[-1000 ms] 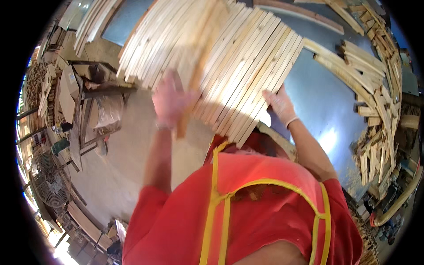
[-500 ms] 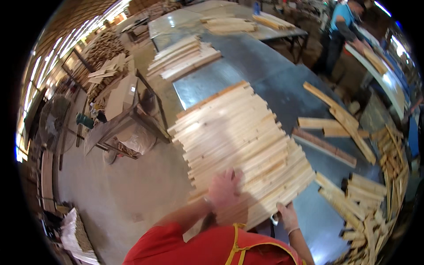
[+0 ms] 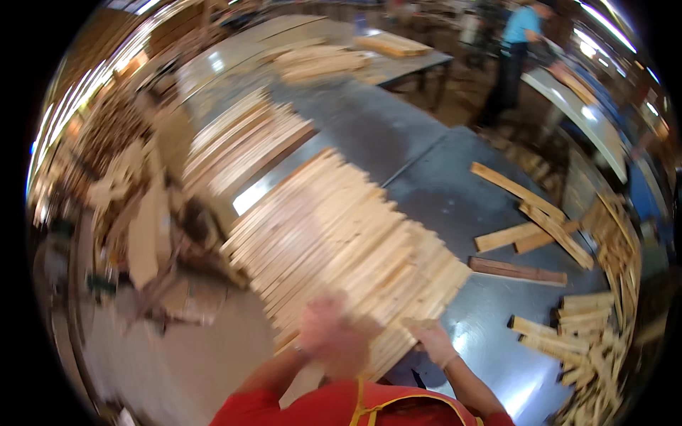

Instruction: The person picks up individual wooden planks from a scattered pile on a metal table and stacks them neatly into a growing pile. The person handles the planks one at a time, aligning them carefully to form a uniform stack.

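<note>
A broad row of pale wooden strips [image 3: 341,241] lies side by side on a dark metal-topped table [image 3: 490,305], their ends uneven. Over the near left part of the row is my left hand [image 3: 330,337], smeared by motion, so its fingers cannot be read. My right hand [image 3: 433,342] is at the strips' near right ends, its fingers closed over the edge; what lies under them is hidden. A darker brown strip borders the row's far edge.
Loose boards [image 3: 533,213] and a reddish-brown strip [image 3: 517,270] lie to the right, beside a heap of short offcuts [image 3: 582,355]. Another strip stack [image 3: 249,142] sits farther left. A person in a blue shirt [image 3: 522,28] stands at a far bench.
The view has turned, shifting the strip row leftward in the picture. My left hand is now more blurred over the near strips; my right hand remains by their right ends.
</note>
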{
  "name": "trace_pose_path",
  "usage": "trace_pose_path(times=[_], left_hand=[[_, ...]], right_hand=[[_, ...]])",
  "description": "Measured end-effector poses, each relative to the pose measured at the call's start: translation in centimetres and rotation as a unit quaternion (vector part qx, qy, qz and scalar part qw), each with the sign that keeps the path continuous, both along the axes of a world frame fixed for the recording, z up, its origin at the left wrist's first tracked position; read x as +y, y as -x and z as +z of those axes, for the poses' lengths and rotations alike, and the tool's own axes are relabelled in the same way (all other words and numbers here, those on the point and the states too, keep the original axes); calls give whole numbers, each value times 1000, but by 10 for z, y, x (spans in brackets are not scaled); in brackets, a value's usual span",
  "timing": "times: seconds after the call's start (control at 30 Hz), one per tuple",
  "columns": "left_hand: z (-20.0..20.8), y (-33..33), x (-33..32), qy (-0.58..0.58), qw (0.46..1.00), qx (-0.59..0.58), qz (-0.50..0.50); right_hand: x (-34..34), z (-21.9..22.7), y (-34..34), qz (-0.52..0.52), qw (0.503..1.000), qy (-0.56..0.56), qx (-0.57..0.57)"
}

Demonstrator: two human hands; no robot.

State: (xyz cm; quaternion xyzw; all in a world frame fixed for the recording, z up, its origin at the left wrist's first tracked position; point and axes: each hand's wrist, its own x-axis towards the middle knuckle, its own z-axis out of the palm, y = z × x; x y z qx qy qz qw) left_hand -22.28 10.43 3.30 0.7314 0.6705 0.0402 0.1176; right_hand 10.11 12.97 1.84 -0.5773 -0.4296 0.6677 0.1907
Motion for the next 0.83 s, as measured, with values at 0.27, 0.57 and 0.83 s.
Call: trace_pose_path(times=[0.27, 0.57, 0.83], left_hand=[[27, 58, 57, 1, 999, 30, 29], [15, 38, 19, -137, 985, 103, -3], [-6, -133, -61, -4, 982, -70, -176]], right_hand=[[71, -44, 104, 85, 992, -21, -96], [38, 214, -73, -135, 934, -265, 199], [-70, 360, -179, 227, 670, -620, 339]])
